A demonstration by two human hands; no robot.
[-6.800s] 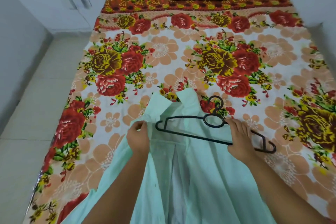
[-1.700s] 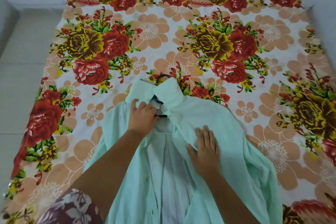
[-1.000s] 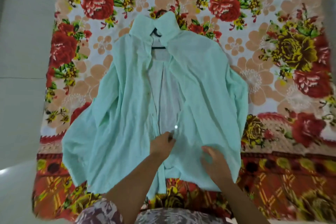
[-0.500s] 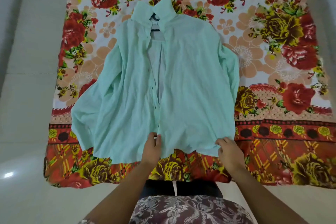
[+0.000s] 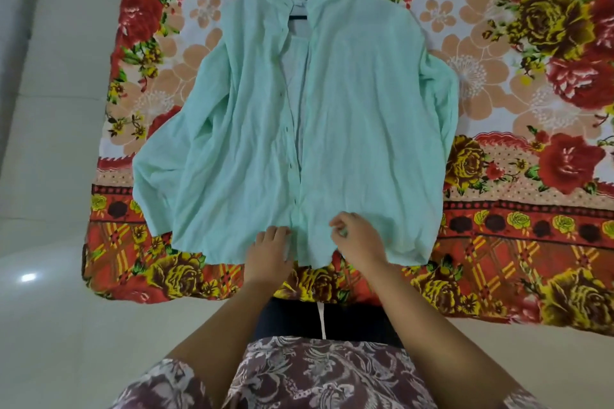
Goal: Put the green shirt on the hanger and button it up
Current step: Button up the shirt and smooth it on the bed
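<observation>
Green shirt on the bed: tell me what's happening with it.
A person has the green shirt spread flat on the floral bedsheet, a black hanger already inside its collar. The front lies unbuttoned. The left hand rests on the hem by the button edge; the right hand pinches the opposite edge, apparently to start buttoning from the bottom.

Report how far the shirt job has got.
Done: the black hanger sits inside the green shirt, its bar showing at the collar. In hand: the left hand rests on the bottom hem, and the right hand pinches fabric beside the front opening. Left: the front lies open below the collar; no button looks fastened.
</observation>
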